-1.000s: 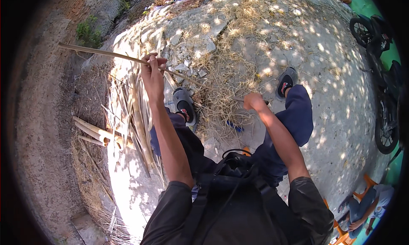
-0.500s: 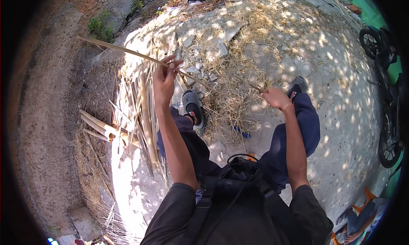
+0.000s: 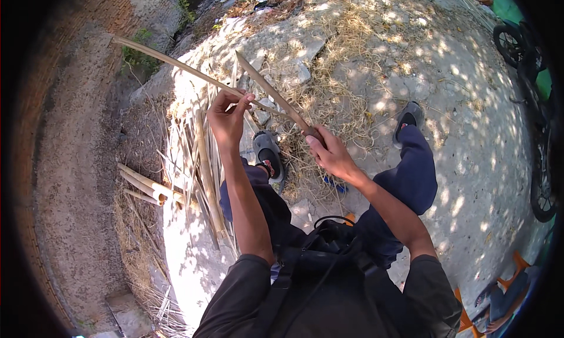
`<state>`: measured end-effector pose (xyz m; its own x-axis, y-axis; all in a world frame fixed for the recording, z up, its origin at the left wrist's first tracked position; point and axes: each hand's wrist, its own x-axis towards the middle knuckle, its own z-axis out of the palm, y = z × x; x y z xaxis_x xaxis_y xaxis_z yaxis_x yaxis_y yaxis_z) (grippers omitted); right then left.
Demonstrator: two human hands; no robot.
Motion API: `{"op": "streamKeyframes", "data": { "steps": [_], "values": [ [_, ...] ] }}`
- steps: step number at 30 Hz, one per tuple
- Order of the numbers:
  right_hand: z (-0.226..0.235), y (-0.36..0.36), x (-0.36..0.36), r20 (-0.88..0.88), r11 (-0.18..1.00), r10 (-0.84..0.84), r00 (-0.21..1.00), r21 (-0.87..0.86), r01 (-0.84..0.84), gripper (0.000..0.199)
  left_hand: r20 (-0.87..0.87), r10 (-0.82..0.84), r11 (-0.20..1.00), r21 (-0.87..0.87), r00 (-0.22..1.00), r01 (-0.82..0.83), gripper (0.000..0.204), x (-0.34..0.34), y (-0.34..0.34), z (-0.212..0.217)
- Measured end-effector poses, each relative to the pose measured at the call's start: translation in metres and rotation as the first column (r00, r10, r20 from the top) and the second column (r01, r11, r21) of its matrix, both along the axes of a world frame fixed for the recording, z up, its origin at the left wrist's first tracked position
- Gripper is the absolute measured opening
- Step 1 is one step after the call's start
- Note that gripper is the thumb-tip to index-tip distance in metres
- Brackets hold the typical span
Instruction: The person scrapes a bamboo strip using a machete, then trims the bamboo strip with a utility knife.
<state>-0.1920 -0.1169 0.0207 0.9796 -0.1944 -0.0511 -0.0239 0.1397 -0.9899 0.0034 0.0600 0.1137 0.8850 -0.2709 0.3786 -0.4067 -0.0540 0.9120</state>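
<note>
Through my feed I see an outdoor yard used as an open-air bamboo-working spot: the pale, hard ground, dappled with sun, is strewn with curly shavings, and split bamboo strips lie beside cut bamboo poles. Rough brickwork edges the left; a motorcycle stands by a green wall at right, with an orange chair nearer me.

One left hand, one right hand, one long thin strip, one knife, two shoes, one small blue object, two black wheels at right, one other person near right
</note>
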Motion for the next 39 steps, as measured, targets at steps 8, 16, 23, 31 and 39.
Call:
{"op": "streamKeyframes", "data": {
  "steps": [8, 16, 23, 31, 39],
  "values": [
    [0.007, -0.001, -0.001, -0.045, 0.998, 0.064, 0.997, -0.003, -0.064, 0.043, 0.059, -0.047, 0.999, 0.020, 0.997, 0.046, 0.010, -0.009, 0.001, 0.009],
    [0.019, -0.007, -0.004, 0.104, 0.911, 0.039, 0.994, -0.412, 0.007, 0.045, 0.117, -0.021, 0.995, 0.103, 0.993, 0.009, 0.009, -0.006, 0.004, 0.007],
    [0.010, -0.001, 0.001, 0.078, 0.912, 0.013, 0.997, -0.409, 0.020, 0.042, 0.128, 0.018, 0.989, 0.141, 0.992, -0.036, 0.010, -0.005, 0.007, 0.006],
    [0.001, 0.005, 0.003, 0.076, 0.884, 0.011, 0.997, -0.466, 0.025, 0.039, 0.147, 0.034, 0.993, 0.111, 0.988, -0.051, 0.008, -0.011, 0.009, 0.008],
    [-0.015, 0.011, 0.012, 0.156, 0.857, -0.063, 0.986, -0.497, 0.134, 0.038, 0.197, 0.060, 0.991, 0.106, 0.979, -0.082, 0.013, -0.003, 0.003, 0.002]
  ]
}}
